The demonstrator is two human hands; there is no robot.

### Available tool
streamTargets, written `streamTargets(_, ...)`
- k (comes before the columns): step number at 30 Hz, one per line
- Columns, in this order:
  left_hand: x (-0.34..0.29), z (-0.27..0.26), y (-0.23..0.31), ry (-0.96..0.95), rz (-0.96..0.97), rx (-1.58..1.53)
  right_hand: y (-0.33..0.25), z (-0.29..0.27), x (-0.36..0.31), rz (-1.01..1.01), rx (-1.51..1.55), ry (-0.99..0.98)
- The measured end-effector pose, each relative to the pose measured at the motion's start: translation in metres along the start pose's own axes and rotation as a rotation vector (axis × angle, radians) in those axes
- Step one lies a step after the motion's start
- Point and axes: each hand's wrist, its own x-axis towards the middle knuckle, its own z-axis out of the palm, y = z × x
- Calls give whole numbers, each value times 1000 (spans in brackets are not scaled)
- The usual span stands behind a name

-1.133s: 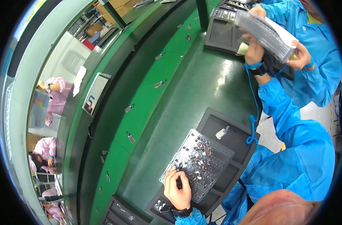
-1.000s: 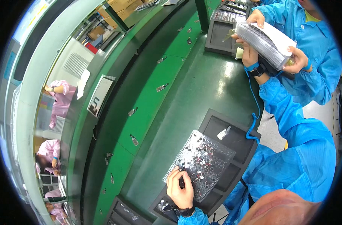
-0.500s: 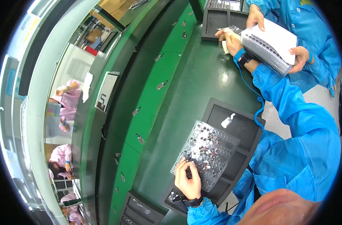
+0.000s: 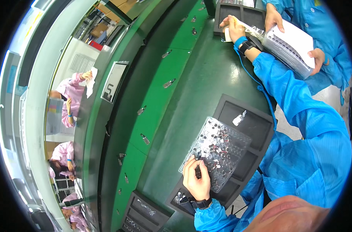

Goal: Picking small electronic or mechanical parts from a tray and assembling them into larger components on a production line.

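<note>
My left hand (image 4: pixel 197 179) bends over the near-left edge of a clear plastic tray (image 4: pixel 235 145) dotted with small dark, silvery and reddish parts. Its fingers are curled together; a tiny black piece (image 4: pixel 199 155) shows at their tips, too small to name. My right hand (image 4: pixel 236 31) is at the far right, wearing a blue wrist strap with a coiled cord. It pinches a pale strip (image 4: pixel 227 35), and clear film (image 4: pixel 255 31) stretches from there to a stack of clear trays (image 4: pixel 286 54) topped with a white sheet. A co-worker's two hands (image 4: pixel 274 17) hold that stack.
Beneath my tray lies a black compartment tray (image 4: pixel 243 101) with a small bagged part (image 4: pixel 239 118). More black trays stand at the front (image 4: pixel 143 205) and back (image 4: pixel 239 15). Small metallic parts (image 4: pixel 169 83) lie along the green belt (image 4: pixel 156 112). People in pink sit across the line.
My right hand has drawn away from the stack, stretching the film between them. My left hand stays at the parts tray. The whole view has shifted slightly.
</note>
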Motion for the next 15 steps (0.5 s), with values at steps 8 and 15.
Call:
streamTargets(8,-1,0,2,7,18,-12,-1,20,24,75,62,127)
streamTargets(15,-2,5,-1,-1,-6,-15,-41,115,24,166,-6,-143)
